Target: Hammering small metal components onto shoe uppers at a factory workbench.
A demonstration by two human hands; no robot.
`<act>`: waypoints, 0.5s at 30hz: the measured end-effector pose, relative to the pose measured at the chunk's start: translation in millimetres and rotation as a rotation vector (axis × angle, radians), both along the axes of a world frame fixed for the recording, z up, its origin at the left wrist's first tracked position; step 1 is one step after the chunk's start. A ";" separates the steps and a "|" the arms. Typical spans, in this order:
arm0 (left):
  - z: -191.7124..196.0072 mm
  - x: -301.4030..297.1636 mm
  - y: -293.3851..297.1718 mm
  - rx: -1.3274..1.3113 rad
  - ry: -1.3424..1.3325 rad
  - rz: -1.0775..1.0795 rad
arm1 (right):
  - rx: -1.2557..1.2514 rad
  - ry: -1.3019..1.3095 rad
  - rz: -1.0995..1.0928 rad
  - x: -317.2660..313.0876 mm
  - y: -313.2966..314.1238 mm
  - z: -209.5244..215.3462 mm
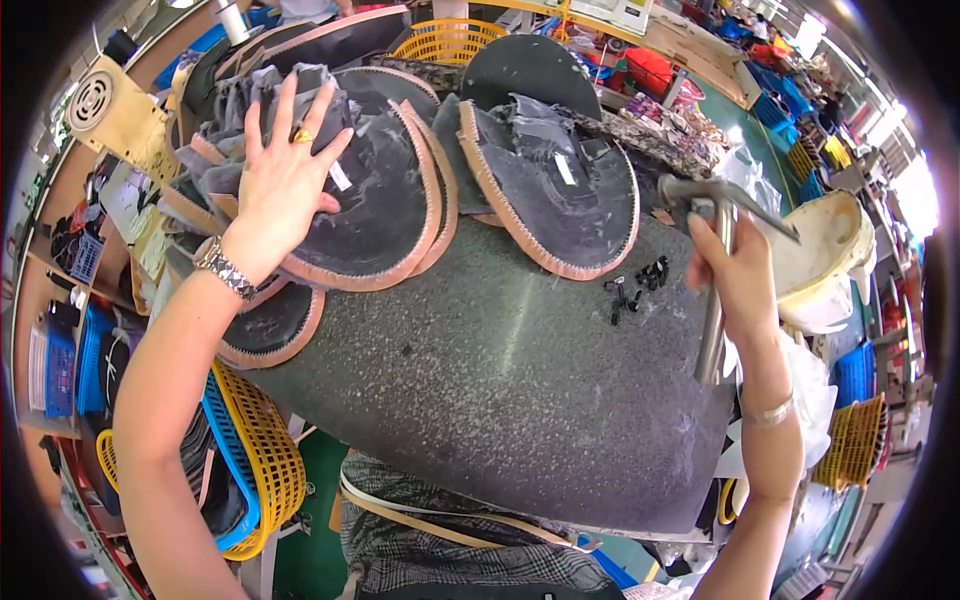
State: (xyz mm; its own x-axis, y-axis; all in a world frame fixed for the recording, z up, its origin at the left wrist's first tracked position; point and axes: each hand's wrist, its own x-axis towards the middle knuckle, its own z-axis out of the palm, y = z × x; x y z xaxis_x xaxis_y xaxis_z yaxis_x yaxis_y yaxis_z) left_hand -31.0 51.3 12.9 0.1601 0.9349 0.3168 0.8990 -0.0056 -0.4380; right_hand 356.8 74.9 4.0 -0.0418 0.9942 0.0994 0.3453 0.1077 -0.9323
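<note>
My left hand [275, 185] is spread flat, fingers apart, on a stack of rounded dark pieces [390, 190] with pink stitched edging and crumpled grey lining. Beside that stack lies a similar rounded piece [565, 215], with a small white label on it. On the right, my right hand [742, 275] is wrapped round the metal handle of a hammer [712, 345], whose head is uppermost. Between the single piece and the hammer sits a small cluster of little black parts [638, 284]. The dark worktop [500, 400] beneath is scuffed and speckled.
A worn whitish container [820, 255] stands past my right hand. Yellow and blue baskets [255, 460] are below my left arm, and a yellow basket [450, 40] is at the back. A cream-coloured machine [110, 110] stands far left. A dark round disc [530, 80] lies behind the pieces.
</note>
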 end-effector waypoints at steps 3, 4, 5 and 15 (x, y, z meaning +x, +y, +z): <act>24.4 43.4 23.8 0.139 0.244 -0.138 | -0.048 0.178 -0.019 -6.4 56.2 -11.3; 30.3 57.4 39.6 0.257 0.225 -0.276 | -0.084 0.075 0.050 2.9 81.0 -14.9; 37.1 75.1 48.7 0.180 0.150 -0.255 | -0.106 0.016 -0.001 -13.2 96.7 -10.0; -64.7 148.0 159.2 -0.259 -1.088 0.041 | 0.136 -0.674 -0.040 -108.9 233.8 -49.3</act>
